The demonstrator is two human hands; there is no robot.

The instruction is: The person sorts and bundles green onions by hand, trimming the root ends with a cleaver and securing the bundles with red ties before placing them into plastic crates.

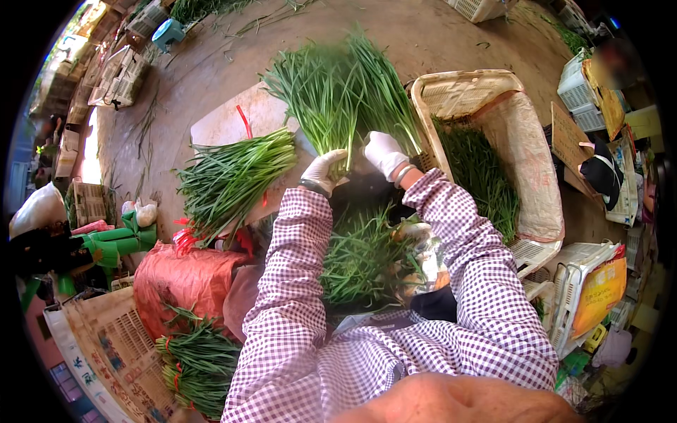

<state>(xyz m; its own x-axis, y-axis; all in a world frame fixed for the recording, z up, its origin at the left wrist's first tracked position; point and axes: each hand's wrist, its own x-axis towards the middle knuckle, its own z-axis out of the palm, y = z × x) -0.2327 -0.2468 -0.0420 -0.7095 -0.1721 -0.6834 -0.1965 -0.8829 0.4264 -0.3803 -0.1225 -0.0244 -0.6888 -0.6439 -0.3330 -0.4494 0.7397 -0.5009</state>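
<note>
My left hand (pixel 321 170), in a white glove, grips the pale lower ends of a bunch of long green leafy stalks (pixel 322 100), which look like garlic chives. My right hand (pixel 385 153), also gloved, is curled just right of those ends; whether anything is pinched in it is hidden. Beyond it, more chives (pixel 383 84) lean against a crate. Left of my hands a sheaf of chives (pixel 238 174) lies across a pale board (pixel 227 119), over a red tie strip (pixel 244 121). Loose green leaves (pixel 365 254) are heaped below my hands, between my forearms.
A lined plastic crate (pixel 539 174) holding dark green leaves (pixel 478 169) stands close on the right. At left are red tie strips (pixel 185 238), a red sack (pixel 180 280) and red-banded bundles (pixel 201 359) in a crate. Farther off stands a blue stool (pixel 168 34).
</note>
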